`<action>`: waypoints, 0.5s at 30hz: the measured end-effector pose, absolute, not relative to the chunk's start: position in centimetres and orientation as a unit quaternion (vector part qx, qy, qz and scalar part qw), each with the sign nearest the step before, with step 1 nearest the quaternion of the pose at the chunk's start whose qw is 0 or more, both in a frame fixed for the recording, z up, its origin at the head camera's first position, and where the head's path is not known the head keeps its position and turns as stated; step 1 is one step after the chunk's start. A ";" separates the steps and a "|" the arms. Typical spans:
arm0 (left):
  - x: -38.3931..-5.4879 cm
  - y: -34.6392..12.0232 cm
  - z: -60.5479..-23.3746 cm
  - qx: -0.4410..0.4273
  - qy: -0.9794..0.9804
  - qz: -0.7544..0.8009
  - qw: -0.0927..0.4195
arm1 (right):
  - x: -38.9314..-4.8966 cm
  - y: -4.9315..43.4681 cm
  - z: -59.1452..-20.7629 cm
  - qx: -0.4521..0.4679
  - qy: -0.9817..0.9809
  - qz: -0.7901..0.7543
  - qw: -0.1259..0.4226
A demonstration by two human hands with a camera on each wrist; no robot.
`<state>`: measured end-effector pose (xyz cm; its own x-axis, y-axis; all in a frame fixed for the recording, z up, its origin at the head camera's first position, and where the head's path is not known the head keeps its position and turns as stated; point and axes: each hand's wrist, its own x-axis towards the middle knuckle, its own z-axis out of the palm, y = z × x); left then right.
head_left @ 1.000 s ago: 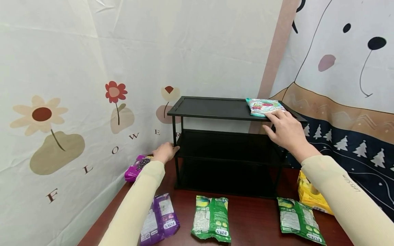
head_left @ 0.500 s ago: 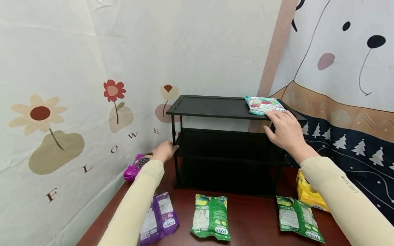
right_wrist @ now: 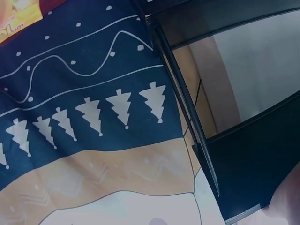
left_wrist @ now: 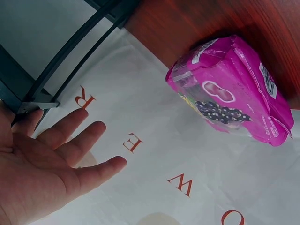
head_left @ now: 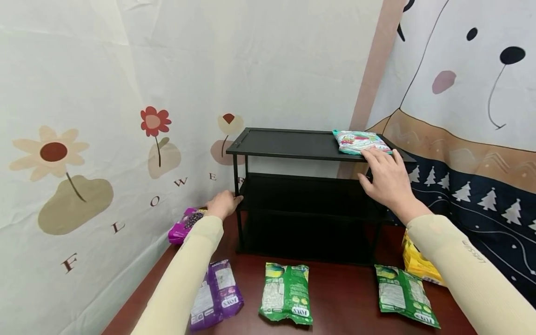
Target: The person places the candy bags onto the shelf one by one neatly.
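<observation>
A black three-tier shelf rack [head_left: 289, 143] stands on the table. My left hand [head_left: 224, 204] holds its left front post at the middle shelf, thumb in front; in the left wrist view my left hand [left_wrist: 51, 164] has its other fingers spread loosely. On the top shelf's right end lies a teal and white packet [head_left: 356, 139] with red fruit printed on it. My right hand [head_left: 387, 179] reaches over the shelf's front edge, fingers extended and fingertips on the packet's near edge. Only a blurred bit of my right hand [right_wrist: 286, 201] shows in the right wrist view.
Before the rack lie a purple packet [head_left: 215, 295] and two green packets, one central [head_left: 286, 293], one at right [head_left: 404, 295]. A magenta packet [left_wrist: 234, 93] lies left of the rack by the wall cloth. A yellow packet [head_left: 418, 263] stands at the right.
My right fingers have spread a little and lifted slightly at the packet's near edge. My left hand stays at the post. The packet and rack look unmoved apart from a slight camera shift.
</observation>
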<state>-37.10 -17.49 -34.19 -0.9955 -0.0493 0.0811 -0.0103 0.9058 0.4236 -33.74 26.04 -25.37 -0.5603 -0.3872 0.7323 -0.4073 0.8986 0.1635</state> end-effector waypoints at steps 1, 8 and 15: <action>-37.1 -17.5 -34.3 0.014 -0.976 -0.214 0.044 | -33.7 26.1 -25.5 0.225 -0.883 0.012 0.411; -36.6 -17.3 -34.5 0.017 -0.976 -0.214 0.041 | -33.5 26.1 -26.3 0.226 -0.879 0.008 0.420; -36.7 -17.3 -34.0 0.017 -0.976 -0.211 0.043 | -33.5 26.3 -26.7 0.235 -0.869 -0.005 0.436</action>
